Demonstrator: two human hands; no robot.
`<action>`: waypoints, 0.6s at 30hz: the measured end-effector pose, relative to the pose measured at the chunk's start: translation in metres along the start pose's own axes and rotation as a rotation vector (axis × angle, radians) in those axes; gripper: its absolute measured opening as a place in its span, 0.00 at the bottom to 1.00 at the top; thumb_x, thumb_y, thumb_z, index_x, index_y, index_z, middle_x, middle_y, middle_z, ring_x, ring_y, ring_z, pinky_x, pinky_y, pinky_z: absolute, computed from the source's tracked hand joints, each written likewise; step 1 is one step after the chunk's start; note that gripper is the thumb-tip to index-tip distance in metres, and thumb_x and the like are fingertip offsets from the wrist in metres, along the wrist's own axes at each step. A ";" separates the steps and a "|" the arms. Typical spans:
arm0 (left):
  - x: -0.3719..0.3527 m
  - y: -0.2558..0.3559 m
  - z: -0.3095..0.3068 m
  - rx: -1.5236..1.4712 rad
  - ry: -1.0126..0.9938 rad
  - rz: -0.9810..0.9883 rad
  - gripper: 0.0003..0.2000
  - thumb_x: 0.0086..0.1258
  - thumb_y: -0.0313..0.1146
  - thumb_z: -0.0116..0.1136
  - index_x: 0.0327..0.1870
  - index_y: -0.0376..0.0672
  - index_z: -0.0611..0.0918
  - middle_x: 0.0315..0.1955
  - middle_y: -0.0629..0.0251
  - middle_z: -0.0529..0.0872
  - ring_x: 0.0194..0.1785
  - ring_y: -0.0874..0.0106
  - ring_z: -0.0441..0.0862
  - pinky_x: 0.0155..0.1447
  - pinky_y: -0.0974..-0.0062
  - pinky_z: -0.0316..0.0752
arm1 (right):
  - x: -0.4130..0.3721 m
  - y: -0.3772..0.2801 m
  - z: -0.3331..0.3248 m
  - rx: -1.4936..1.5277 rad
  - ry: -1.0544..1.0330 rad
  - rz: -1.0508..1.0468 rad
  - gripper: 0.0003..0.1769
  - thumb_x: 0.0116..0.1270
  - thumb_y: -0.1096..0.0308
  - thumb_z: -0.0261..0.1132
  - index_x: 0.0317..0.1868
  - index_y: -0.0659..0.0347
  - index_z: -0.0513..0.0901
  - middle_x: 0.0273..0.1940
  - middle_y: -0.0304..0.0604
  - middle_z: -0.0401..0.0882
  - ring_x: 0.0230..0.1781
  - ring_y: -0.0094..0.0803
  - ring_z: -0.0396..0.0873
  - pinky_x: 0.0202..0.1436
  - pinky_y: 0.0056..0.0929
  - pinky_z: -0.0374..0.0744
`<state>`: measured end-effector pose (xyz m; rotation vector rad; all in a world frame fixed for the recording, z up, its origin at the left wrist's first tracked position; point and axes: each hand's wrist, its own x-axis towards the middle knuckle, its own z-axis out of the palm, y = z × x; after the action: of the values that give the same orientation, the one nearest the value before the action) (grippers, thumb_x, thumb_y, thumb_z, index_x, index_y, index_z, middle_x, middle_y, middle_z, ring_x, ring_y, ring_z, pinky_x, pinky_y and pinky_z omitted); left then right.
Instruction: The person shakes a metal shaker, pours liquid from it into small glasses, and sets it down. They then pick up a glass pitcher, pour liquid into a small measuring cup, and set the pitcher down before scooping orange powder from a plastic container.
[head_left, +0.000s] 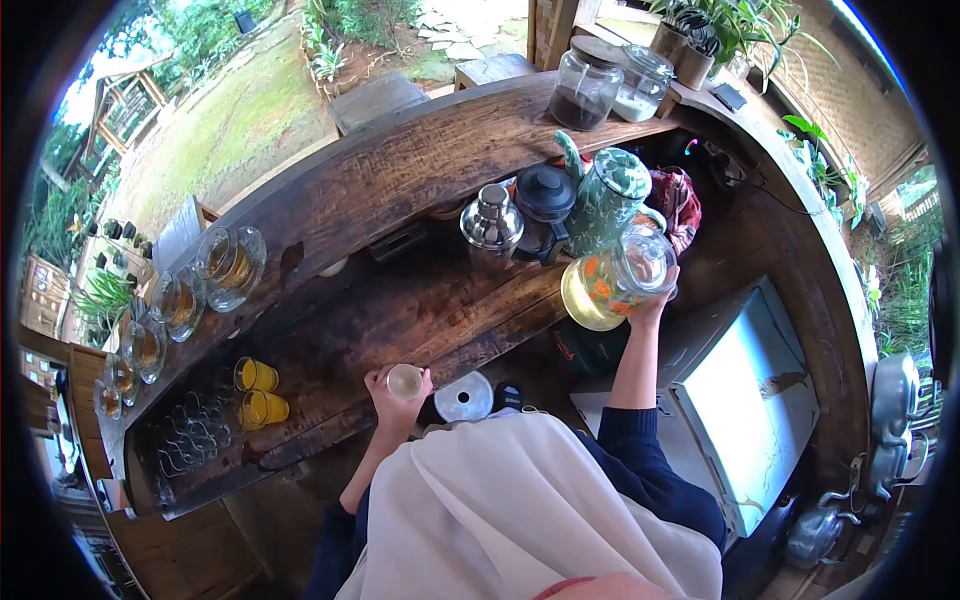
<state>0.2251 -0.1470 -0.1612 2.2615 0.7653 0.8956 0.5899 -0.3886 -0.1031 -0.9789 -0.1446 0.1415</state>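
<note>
My left hand (394,404) is closed around a small clear drinking glass (405,380), held upright at the near edge of the lower wooden counter. My right hand (652,306) grips a clear glass pitcher (596,290) with orange flower prints; pale yellow liquid lies in it and the pitcher is tilted. Just beyond the pitcher stand a green speckled enamel pot (607,195), a black French press (545,200) and a steel cocktail shaker (492,225). The glass and the pitcher are well apart.
Two glasses of yellow drink (262,409) and several glass mugs (190,435) stand at the counter's left. Cups of tea on saucers (232,268) line the raised ledge. Lidded jars (585,88) stand at the back; a white box (750,400) is on my right.
</note>
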 end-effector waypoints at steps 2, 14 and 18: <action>-0.001 -0.004 0.000 0.051 -0.043 0.038 0.10 0.52 0.31 0.69 0.28 0.45 0.77 0.26 0.74 0.84 0.34 0.74 0.81 0.53 0.71 0.60 | 0.004 -0.007 -0.003 -0.004 0.001 -0.016 0.42 0.68 0.32 0.39 0.63 0.62 0.68 0.57 0.46 0.74 0.57 0.38 0.73 0.63 0.40 0.70; 0.004 0.010 -0.004 0.121 0.013 0.121 0.08 0.49 0.29 0.70 0.24 0.47 0.80 0.25 0.73 0.83 0.35 0.74 0.79 0.51 0.69 0.62 | 0.039 -0.025 -0.046 -0.026 0.057 -0.024 0.42 0.69 0.32 0.39 0.65 0.63 0.66 0.58 0.48 0.73 0.58 0.40 0.72 0.63 0.41 0.70; 0.003 0.012 -0.004 0.062 0.000 0.059 0.08 0.49 0.29 0.70 0.26 0.48 0.79 0.25 0.73 0.82 0.35 0.74 0.79 0.52 0.70 0.61 | 0.044 -0.038 -0.045 -0.105 0.100 -0.068 0.40 0.70 0.35 0.40 0.66 0.62 0.64 0.60 0.48 0.72 0.60 0.41 0.72 0.64 0.40 0.69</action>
<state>0.2273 -0.1518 -0.1494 2.3491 0.7388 0.9109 0.6435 -0.4379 -0.0939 -1.0819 -0.0943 0.0227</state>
